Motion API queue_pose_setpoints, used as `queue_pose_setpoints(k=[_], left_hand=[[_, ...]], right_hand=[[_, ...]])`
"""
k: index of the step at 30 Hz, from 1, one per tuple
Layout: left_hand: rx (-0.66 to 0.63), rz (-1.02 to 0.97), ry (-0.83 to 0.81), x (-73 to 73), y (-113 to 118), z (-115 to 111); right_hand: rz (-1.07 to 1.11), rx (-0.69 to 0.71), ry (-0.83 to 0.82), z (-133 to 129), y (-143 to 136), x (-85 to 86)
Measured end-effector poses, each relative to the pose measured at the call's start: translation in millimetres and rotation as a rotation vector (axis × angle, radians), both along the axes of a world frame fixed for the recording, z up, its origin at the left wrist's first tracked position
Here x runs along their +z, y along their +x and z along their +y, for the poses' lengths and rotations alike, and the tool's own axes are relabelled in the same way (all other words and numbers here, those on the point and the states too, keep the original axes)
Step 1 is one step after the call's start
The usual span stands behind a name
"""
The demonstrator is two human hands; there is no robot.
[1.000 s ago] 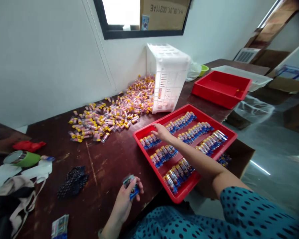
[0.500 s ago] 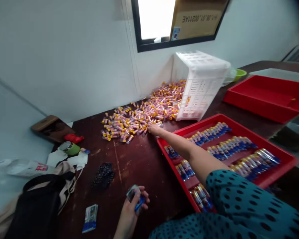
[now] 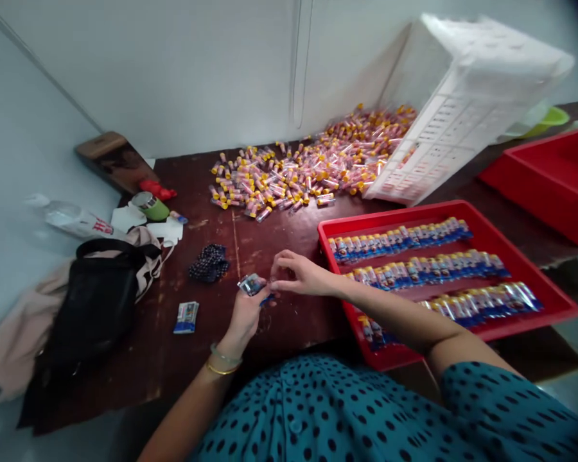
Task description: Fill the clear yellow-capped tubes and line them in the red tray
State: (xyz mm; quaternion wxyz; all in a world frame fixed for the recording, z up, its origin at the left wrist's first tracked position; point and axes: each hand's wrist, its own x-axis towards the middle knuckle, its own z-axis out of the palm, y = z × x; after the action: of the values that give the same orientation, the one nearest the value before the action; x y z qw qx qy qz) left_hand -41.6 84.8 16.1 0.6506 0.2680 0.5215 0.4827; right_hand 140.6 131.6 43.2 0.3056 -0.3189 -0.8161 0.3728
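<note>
My left hand [image 3: 249, 314] is closed round small silver-and-blue printed plastic packets [image 3: 251, 284], which stick out above the thumb. Right against it, my right hand [image 3: 298, 273] has its thumb and fingers curled into a pinch; whatever lies between those fingertips is too small to make out. Beyond both hands spreads a heap of clear pink tubes with yellow caps [image 3: 293, 183]. To the right a red tray [image 3: 467, 208] holds rows of yellow-capped tubes in blue printed packets [image 3: 428, 269]. A flat stack of similar packets [image 3: 186, 317] lies left of my left hand.
A white basket [image 3: 481, 83] leans tipped over the heap. Another red tray [image 3: 525, 160] and a green bowl [image 3: 551, 119] stand behind. At left are a black bag [image 3: 94, 301], a bottle [image 3: 74, 218], a green cup [image 3: 151, 205] and a dark dotted cloth [image 3: 209, 263].
My right hand has come back from the tube heap to my left hand, fingers now pinched. The left hand, still holding packets, sits farther up the view. The view has turned downward.
</note>
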Motion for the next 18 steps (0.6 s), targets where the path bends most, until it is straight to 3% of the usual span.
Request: queue_pose_setpoints(k=[3,11,14,18], left_hand=[[-0.066,-0.022,0.034,3.6,12.8,-5.3],[-0.438,0.093,0.051,2.7,17.9,-9.9],[-0.476,0.138,0.071,0.0,20.0,-11.9],[-0.4,0.16,0.048,-0.1,23.4,-13.9]], right_hand=[[0.011,-0.064,-0.014,-13.9,5.2,-3.8],[-0.068,-0.069,-0.022,-28.2,33.8,-1.1],[-0.054,-0.084,-0.034,-34.2,39.8,-3.1],[0.08,-0.184,-0.08,-35.2,52.9,-3.3]])
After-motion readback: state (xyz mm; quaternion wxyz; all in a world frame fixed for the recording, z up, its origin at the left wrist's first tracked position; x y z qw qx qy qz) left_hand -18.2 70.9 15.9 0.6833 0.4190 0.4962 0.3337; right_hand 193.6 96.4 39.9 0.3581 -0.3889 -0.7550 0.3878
